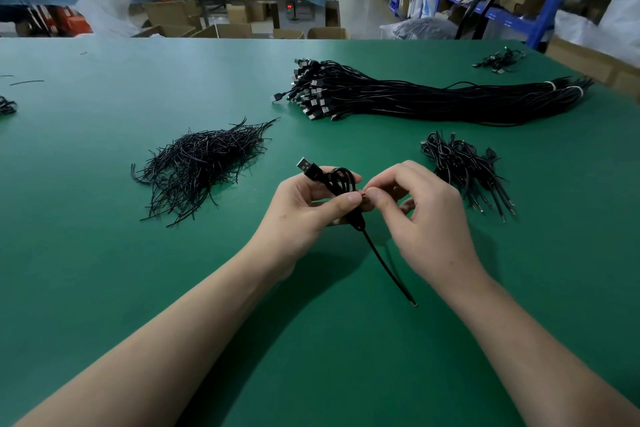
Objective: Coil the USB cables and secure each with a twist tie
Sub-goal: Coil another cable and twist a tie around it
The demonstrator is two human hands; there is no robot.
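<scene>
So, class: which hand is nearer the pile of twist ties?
Left. The left hand, gripping the USB cable, is just right of the twist ties; the right hand is farther right.

2 hands: left hand (301,204) & right hand (426,215), both gripping 1 coiled cable (341,180), near centre. 1 big cable bundle (398,97), far right, too many strands to count. 2 white bands (550,85) round its right end. 1 twist-tie pile (204,163), left of centre, ties uncountable. 1 heap of tied coils (460,166) on the right, no. unclear. 2 small cable clusters: far-right cluster (500,61) & left-edge cluster (6,106). Approx 2–3 loose ties (27,82), far left. 1 table (104,253).
</scene>
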